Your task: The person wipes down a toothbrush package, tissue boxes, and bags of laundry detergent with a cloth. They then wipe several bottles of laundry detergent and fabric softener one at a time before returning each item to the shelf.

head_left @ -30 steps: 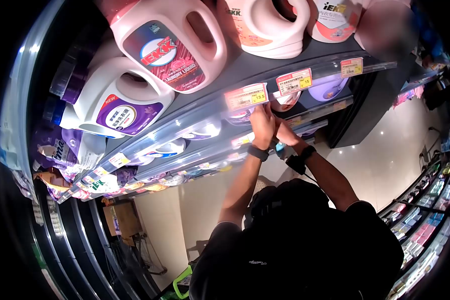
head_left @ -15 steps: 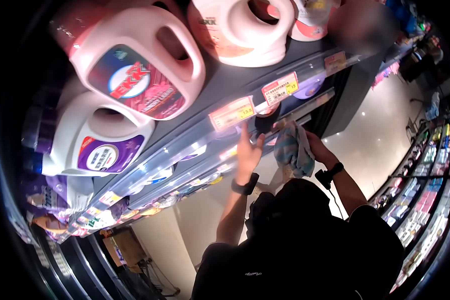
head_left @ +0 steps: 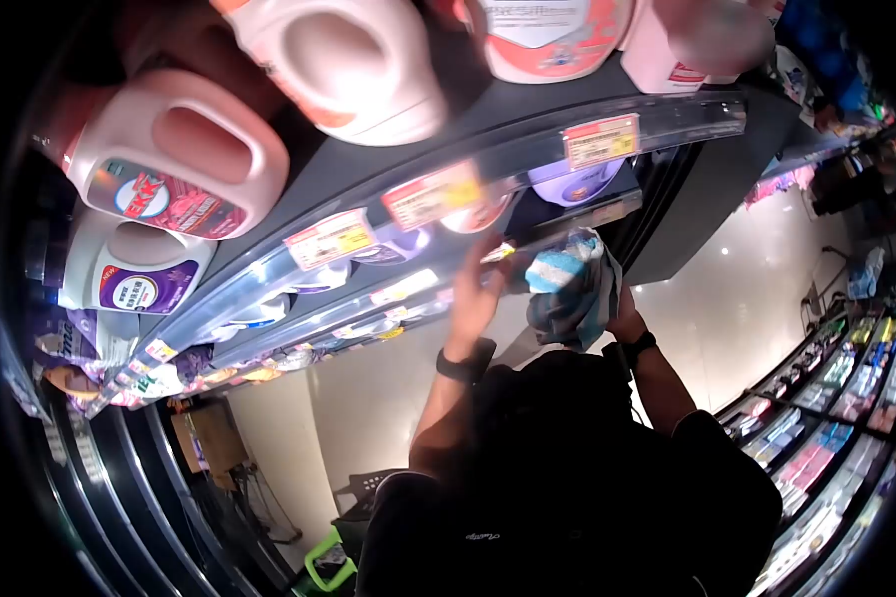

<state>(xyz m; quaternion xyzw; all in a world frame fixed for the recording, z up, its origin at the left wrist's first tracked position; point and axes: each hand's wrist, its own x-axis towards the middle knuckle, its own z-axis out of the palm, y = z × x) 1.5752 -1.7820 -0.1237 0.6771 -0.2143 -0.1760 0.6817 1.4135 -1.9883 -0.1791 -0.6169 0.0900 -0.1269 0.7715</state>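
Observation:
A striped cloth in blue, white and grey hangs bunched in my right hand, whose fingers are partly hidden behind it. To the left, my left hand is raised toward the shelf edge, fingers stretched up, slightly blurred and apparently holding nothing. Just above its fingertips is a bottle with a reddish label on the lower shelf. Beside that stands a purple bottle. Price tags line the clear strip of the upper shelf, above my left hand.
Large pink laundry detergent jugs and a white jug with a purple label stand on the upper shelf. Stocked shelves run along the right. A green-handled basket sits at lower left, near a cardboard box.
The view has shifted right along the shelf, so the jugs sit further left. The cloth has turned and hangs more spread out in my right hand. My left hand stays raised near the shelf edge.

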